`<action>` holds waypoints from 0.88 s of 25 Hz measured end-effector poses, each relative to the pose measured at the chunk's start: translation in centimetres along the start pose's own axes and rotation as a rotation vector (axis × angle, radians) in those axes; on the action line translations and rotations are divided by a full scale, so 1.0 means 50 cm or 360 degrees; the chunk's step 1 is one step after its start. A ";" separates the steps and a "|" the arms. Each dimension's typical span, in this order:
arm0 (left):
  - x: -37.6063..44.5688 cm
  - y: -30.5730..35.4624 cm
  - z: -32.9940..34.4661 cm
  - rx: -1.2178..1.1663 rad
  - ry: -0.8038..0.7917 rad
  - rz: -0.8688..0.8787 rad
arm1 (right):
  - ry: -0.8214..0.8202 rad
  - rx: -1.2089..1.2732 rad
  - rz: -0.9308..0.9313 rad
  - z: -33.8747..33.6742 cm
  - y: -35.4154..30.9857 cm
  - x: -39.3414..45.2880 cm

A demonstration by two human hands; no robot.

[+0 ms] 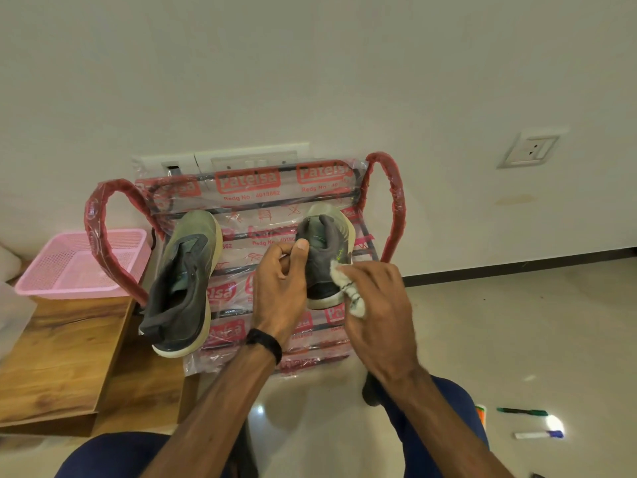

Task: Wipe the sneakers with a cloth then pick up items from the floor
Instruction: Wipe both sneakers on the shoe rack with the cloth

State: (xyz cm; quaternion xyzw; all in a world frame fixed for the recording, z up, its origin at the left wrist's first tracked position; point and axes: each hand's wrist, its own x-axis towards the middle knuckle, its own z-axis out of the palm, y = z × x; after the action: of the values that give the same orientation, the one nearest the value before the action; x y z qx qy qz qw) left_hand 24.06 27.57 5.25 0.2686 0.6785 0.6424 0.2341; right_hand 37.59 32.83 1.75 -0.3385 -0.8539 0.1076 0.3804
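Your right hand (375, 301) is wrapped around a small white cloth (348, 288). Your fingers are curled tight on it, and the cloth is pushed against the side of the right sneaker (324, 257), near the heel. That looks like the wiping part of the job, with the cloth kept bunched up so it can rub hard.

Your left hand (279, 288) pinches the back edge of that same sneaker, thumb and fingers closed on the collar. I think you hold it there so the shoe does not slide away while you rub.

The other sneaker (182, 288) lies on its own to the left, well apart from your hands. Nobody is touching it. Both shoes sit on a red rack (262, 198) that is wrapped in plastic with red writing. The rack lifts the shoes off the floor, so they are easy to reach.

A pink basket (79, 263) sits on a wooden table (65, 346) to the left of the rack. It may be a good place for the things you pick up.

On the floor by your right knee lie a green pen (522, 411) and a blue and white marker (539, 434). They are yet to be picked up.
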 end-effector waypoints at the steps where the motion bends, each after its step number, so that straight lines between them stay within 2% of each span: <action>1: 0.000 -0.002 -0.002 -0.0001 0.0001 -0.0011 | -0.0047 -0.0034 -0.0130 0.002 0.006 -0.005; 2: -0.003 -0.003 0.000 0.0010 -0.0014 -0.0009 | -0.0047 -0.0030 -0.0157 0.003 0.018 -0.001; 5: -0.014 0.000 0.021 0.0030 -0.0045 0.0005 | 0.0132 0.0155 0.0340 -0.002 0.021 0.020; 6: -0.013 0.001 0.023 0.0025 -0.0034 -0.0007 | 0.0153 0.0160 0.0329 -0.004 0.010 0.022; 9: 0.002 -0.005 0.011 0.0000 -0.0001 -0.0040 | -0.0010 -0.0010 -0.0208 -0.001 -0.022 0.004; 10: 0.003 -0.003 0.011 0.0001 -0.0017 -0.0038 | 0.0007 -0.0041 -0.0226 0.000 -0.016 0.008; 13: -0.008 0.007 0.035 0.0002 -0.0041 -0.0032 | 0.0231 0.0113 0.0338 0.006 -0.011 0.036; 14: -0.010 0.009 0.038 0.0003 -0.0033 -0.0037 | 0.0266 0.0139 0.0422 0.008 -0.019 0.035; 15: -0.008 0.007 0.036 0.0003 -0.0023 -0.0030 | 0.0257 0.0137 0.0369 0.010 -0.029 0.028; 18: -0.003 -0.011 0.014 0.0032 0.0015 -0.0035 | 0.0065 -0.0052 -0.0091 0.016 -0.034 0.001; 19: -0.006 -0.010 0.014 0.0041 -0.0010 -0.0031 | 0.0060 -0.0073 -0.0080 0.017 -0.022 0.006; 22: -0.019 -0.014 0.034 0.0079 -0.0089 0.0006 | 0.0253 0.0102 0.0563 0.013 -0.003 0.037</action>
State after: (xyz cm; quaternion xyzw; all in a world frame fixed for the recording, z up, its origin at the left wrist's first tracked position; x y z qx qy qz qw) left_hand 25.85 28.17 4.44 0.2936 0.6869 0.6180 0.2449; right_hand 36.17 33.97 2.43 -0.4785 -0.7445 0.1729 0.4323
